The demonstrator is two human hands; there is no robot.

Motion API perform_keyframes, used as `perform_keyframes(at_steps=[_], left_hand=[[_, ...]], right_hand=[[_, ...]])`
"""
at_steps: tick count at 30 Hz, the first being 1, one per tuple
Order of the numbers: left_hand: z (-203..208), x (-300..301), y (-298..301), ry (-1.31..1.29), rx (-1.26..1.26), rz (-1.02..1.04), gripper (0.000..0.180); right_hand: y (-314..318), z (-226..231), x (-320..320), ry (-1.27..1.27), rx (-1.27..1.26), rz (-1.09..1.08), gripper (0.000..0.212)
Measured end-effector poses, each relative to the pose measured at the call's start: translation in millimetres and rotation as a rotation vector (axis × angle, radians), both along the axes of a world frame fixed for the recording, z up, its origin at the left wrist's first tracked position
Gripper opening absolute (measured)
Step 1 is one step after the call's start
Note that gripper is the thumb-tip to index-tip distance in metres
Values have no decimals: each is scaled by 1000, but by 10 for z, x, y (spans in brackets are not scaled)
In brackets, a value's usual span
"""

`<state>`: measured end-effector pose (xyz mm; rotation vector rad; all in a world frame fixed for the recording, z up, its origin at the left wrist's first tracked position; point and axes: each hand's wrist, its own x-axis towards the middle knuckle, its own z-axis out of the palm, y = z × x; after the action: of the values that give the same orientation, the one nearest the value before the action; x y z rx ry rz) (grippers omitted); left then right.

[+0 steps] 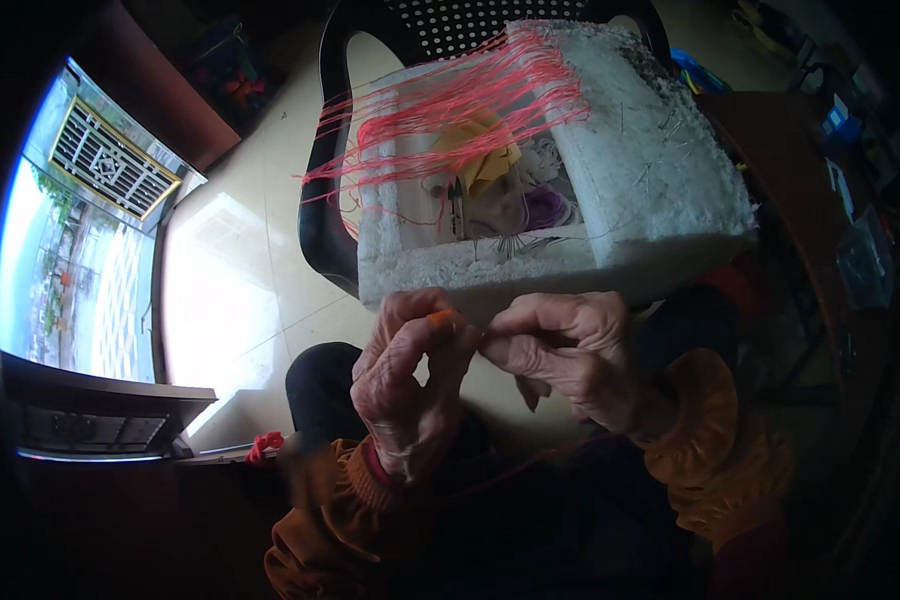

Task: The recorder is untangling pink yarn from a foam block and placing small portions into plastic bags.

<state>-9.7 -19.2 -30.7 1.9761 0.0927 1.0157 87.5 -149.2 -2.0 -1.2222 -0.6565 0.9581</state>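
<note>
Both hands meet in front of a white foam box [660, 170], fingertips almost touching. My left hand [405, 375] is closed in a pinch, with an orange band or wrap [440, 319] on one finger. Opposite it, my right hand [570, 350] also pinches, thumb against forefinger. Whatever lies between the fingertips is too small to make out. Many pink threads [440, 130] stretch across the box's opening and over its left side. Thin pins or needles [510, 243] stick in the front rim. Inside lie folded yellow paper [485, 160], a small scissors-like tool [457, 207] and a purple item [545, 207].
The box rests on a black chair [315, 235] with a perforated back. To the right stands a dark wooden table [770, 150] with a clear plastic bag [865, 262]. Light tiled floor [285, 200] and a bright doorway are at the left. Something red [264, 447] lies at lower left.
</note>
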Motion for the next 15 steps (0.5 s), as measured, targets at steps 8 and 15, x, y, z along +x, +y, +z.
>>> perform_keyframes(at_steps=[8,15], left_hand=[[-40,34,18,48,-196,41,14],[58,112,58,33,-488,84,11]], right_hand=[[13,-139,152,-627,204,-138,3],[46,-195,211,-757,256,-276,4]])
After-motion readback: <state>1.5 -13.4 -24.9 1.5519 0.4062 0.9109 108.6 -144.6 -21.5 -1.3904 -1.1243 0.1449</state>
